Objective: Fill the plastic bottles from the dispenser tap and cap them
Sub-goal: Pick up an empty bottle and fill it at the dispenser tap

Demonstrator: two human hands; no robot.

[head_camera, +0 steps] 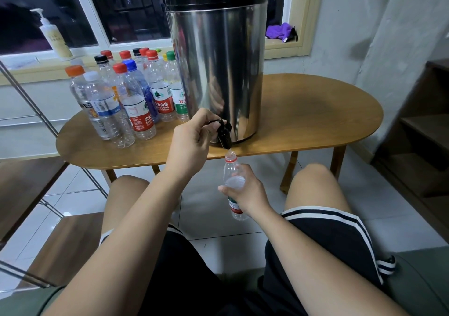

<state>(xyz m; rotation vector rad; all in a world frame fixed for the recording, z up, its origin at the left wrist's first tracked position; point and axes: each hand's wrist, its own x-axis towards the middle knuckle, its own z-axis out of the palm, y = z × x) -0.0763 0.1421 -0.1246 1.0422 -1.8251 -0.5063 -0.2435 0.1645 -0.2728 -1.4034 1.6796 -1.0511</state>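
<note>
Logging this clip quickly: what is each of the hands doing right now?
Left hand: pinching the tap lever.
Right hand: gripping the uncapped bottle under the spout.

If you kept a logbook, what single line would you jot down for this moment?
step: fill | left hand: grips tap | right hand: holds uncapped bottle under it | capped bottles: on table

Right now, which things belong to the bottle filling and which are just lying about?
Job: steel dispenser with black lid; black tap pinched by the left hand; open clear plastic bottle in the right hand; capped clear bottles on the table.
Lying about: white pump bottle; purple cloth on the windowsill.
</note>
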